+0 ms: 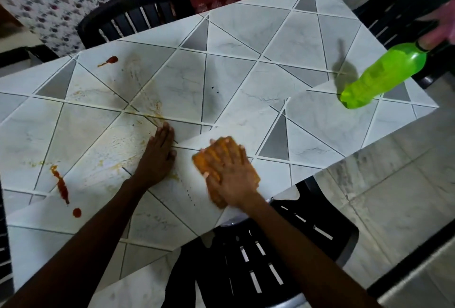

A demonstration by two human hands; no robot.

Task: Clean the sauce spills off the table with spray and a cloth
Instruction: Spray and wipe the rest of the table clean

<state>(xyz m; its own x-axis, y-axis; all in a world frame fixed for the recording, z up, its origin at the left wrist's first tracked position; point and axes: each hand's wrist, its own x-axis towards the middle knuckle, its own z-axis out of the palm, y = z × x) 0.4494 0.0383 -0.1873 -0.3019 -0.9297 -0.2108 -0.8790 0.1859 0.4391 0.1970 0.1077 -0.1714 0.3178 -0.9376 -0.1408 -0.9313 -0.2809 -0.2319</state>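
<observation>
My right hand presses flat on an orange cloth near the table's front edge, fingers straight; the image is blurred there. My left hand lies flat on the geometric-patterned table, just left of the cloth. Red sauce spills sit at the front left, with a round drop below and another spill at the far left. Yellowish smears spread around my left hand. A green spray bottle hangs tilted over the table's right corner, held by another person's hand.
Black plastic chairs stand behind the table, in front under my arms, and at the far right. Small dark specks dot the table's middle. Tiled floor lies to the right.
</observation>
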